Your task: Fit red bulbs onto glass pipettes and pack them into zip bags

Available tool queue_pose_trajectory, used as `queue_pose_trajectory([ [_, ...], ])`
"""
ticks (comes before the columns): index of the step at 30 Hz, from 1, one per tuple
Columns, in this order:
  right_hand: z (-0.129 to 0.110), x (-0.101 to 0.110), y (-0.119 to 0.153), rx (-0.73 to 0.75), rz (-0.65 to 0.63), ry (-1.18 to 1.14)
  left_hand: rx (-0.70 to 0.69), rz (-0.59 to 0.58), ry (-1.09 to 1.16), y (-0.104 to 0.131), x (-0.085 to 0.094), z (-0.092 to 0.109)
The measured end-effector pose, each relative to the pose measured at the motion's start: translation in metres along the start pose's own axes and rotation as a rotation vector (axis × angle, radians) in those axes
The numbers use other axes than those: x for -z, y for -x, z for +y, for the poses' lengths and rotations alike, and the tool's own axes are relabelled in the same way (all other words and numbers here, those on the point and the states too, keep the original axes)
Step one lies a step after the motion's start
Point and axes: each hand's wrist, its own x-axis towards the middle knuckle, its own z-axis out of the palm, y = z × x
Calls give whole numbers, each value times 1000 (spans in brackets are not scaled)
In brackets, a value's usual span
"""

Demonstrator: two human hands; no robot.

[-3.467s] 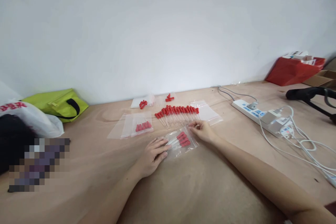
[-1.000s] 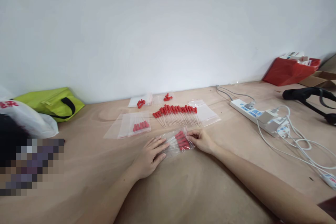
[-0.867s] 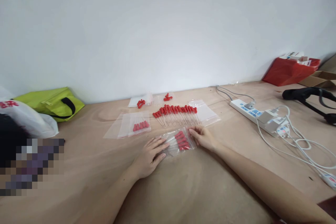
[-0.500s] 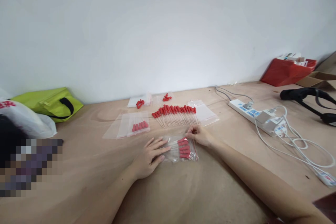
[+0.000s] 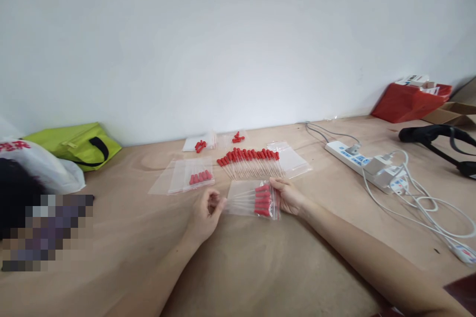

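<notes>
Since the frame half a second back, the left hand [image 5: 204, 214] has gone from lying flat to curled, and the zip bag [image 5: 241, 187] sits squarer, its red-tipped sticks [image 5: 262, 200] fanned out more. Left to right: lime bag [image 5: 70, 146] at the left edge of the frame, near the wall; left of centre, overlapping clear bags [image 5: 180, 174] on the bench [image 5: 141, 218], one with a few red heads showing. Left hand next, lower centre, fingers bent in, thumb at the zip bag's left edge; can't tell if it pinches the film. Zip bag is mid-frame, between both hands, red heads toward its right end, pale stems pointing left. Should handle light and limp; film likely slippery, prone to creasing. Heads look rubbery, probably a bit soft; stems thin, likely stiff, maybe breakable, material unclear. Best hold seems the seal strip end or flat under the heads; squeezing or bending across the stems looks risky. Just above it, a loose row of red-tipped sticks [image 5: 253, 155], same build. Right hand [image 5: 290, 197] pinches the bag's right end, thumb on top, other fingers mostly hidden beneath. Power strip [image 5: 339, 152], right of centre, well apart.
</notes>
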Motion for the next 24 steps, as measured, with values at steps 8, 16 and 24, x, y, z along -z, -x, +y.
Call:
queue_pose_trajectory([
  [8,10,-12,3,-13,-86,-108,698,-125,756,8,-15,41],
  [16,23,-26,22,-60,-207,66,761,-75,936,-2,-13,32],
  [24,5,-6,11,-89,-121,57,736,64,496,-89,41,-5],
])
